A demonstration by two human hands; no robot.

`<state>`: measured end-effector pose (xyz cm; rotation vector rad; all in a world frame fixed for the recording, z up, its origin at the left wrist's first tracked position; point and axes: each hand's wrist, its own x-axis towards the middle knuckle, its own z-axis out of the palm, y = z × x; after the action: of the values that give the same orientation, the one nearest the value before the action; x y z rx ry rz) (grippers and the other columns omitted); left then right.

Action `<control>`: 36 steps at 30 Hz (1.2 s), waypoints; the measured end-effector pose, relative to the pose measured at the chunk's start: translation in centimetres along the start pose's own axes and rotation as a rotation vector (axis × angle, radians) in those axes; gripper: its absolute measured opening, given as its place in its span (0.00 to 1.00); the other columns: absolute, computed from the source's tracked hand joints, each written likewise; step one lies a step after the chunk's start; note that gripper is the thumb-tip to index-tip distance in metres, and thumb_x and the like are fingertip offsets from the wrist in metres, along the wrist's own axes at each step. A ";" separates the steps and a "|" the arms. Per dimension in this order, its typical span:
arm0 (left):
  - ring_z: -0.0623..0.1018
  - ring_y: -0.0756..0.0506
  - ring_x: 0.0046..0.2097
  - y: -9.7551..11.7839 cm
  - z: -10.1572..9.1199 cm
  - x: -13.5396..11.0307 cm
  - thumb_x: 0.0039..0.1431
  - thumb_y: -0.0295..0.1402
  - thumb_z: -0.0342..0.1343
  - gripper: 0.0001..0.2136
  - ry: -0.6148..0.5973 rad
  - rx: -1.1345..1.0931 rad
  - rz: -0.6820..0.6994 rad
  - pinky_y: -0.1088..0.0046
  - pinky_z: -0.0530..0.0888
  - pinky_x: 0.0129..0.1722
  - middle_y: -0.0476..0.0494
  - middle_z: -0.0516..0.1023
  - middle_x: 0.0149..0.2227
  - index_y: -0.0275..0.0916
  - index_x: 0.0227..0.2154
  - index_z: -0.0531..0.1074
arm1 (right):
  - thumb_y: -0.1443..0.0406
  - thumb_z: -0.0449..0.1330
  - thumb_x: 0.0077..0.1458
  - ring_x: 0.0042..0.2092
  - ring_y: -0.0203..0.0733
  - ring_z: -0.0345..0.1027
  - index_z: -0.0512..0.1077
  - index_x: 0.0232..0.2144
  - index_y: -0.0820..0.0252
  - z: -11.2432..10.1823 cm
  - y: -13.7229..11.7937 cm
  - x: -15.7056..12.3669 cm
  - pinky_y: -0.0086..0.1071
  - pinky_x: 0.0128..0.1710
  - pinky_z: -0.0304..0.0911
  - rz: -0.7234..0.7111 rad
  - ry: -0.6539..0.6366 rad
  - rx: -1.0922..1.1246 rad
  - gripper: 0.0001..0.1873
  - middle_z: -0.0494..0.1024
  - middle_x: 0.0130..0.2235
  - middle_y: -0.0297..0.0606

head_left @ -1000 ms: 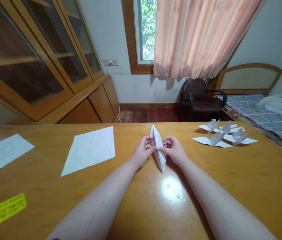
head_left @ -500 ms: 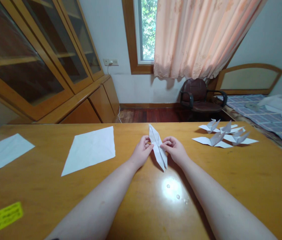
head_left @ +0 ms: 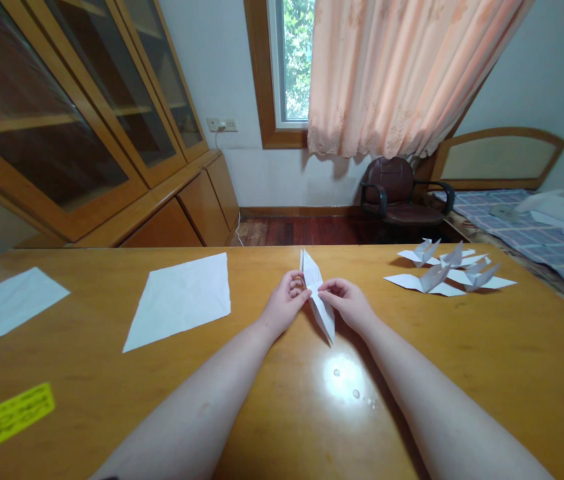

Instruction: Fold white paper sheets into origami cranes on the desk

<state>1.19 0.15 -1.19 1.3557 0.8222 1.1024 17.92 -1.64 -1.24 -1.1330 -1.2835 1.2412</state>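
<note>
A white folded paper [head_left: 324,313], long and narrow with pointed ends, is held over the middle of the wooden table. My left hand [head_left: 286,297] pinches its left edge, thumb on the front layer. From the other side, my right hand [head_left: 346,301] grips its right edge near the middle, fingers closed. One half of the folded paper looks turned over onto the other, so it is narrower. Several finished folded paper birds [head_left: 432,273] with raised wings stand on the table to the right of my right hand.
A flat white paper sheet [head_left: 182,300] lies left of my hands, with another paper sheet [head_left: 7,308] at the far left. A yellow label [head_left: 7,421] is at the lower left of the table [head_left: 272,433]. Beyond the far edge stands an office chair [head_left: 395,190].
The folded paper has become narrower, its left layer turned over toward the right. My left thumb has moved slightly right along with it. The yellow label shows a little further right.
</note>
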 end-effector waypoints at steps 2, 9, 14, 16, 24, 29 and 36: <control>0.73 0.52 0.34 -0.1 -0.1 0.0 0.51 0.32 0.57 0.18 -0.001 0.000 -0.008 0.74 0.69 0.38 0.48 0.69 0.35 0.39 0.44 0.59 | 0.58 0.64 0.41 0.30 0.36 0.64 0.70 0.30 0.59 0.0 0.2 -0.1 0.30 0.31 0.59 0.012 -0.036 0.015 0.13 0.73 0.28 0.32; 0.73 0.51 0.36 -0.2 0.0 -0.3 0.50 0.31 0.58 0.20 -0.053 0.049 0.005 0.74 0.70 0.37 0.46 0.70 0.38 0.39 0.46 0.60 | 0.61 0.67 0.37 0.29 0.34 0.65 0.69 0.31 0.59 0.2 0.7 -0.1 0.30 0.31 0.60 0.038 -0.127 0.038 0.17 0.73 0.28 0.31; 0.73 0.49 0.40 -0.1 0.1 -0.3 0.52 0.29 0.56 0.19 -0.044 0.045 -0.001 0.71 0.70 0.41 0.42 0.70 0.41 0.38 0.46 0.60 | 0.58 0.64 0.41 0.30 0.37 0.67 0.71 0.29 0.60 0.2 0.0 -0.1 0.31 0.32 0.61 0.043 -0.053 0.022 0.13 0.75 0.28 0.34; 0.73 0.49 0.41 -0.1 0.1 -0.3 0.53 0.29 0.54 0.18 -0.037 0.040 0.007 0.71 0.70 0.42 0.43 0.70 0.41 0.38 0.46 0.60 | 0.57 0.64 0.41 0.29 0.37 0.66 0.71 0.28 0.60 0.2 -0.4 -0.1 0.31 0.31 0.60 0.068 -0.013 0.026 0.13 0.75 0.28 0.34; 0.74 0.52 0.35 0.2 0.0 -0.3 0.53 0.28 0.54 0.31 -0.021 0.025 0.027 0.72 0.70 0.41 0.48 0.71 0.35 0.42 0.58 0.49 | 0.57 0.65 0.39 0.28 0.37 0.66 0.69 0.27 0.59 0.2 -0.3 0.0 0.30 0.28 0.59 0.071 0.009 0.072 0.15 0.74 0.26 0.33; 0.74 0.50 0.36 0.3 0.0 -0.2 0.55 0.31 0.52 0.18 -0.011 -0.024 -0.014 0.70 0.70 0.41 0.48 0.72 0.33 0.39 0.49 0.59 | 0.56 0.65 0.40 0.25 0.34 0.63 0.67 0.26 0.59 0.2 -0.3 0.0 0.28 0.26 0.56 0.081 -0.002 0.115 0.15 0.72 0.24 0.31; 0.73 0.48 0.41 0.3 0.2 0.0 0.49 0.30 0.59 0.11 -0.027 -0.037 0.004 0.68 0.69 0.45 0.46 0.73 0.36 0.37 0.35 0.65 | 0.54 0.63 0.42 0.25 0.34 0.62 0.69 0.25 0.59 0.3 -0.1 0.1 0.28 0.26 0.58 0.071 -0.052 0.082 0.14 0.71 0.24 0.32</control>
<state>1.38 0.05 -0.92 1.3389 0.7758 1.0951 17.61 -1.57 -1.14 -1.1018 -1.2280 1.3714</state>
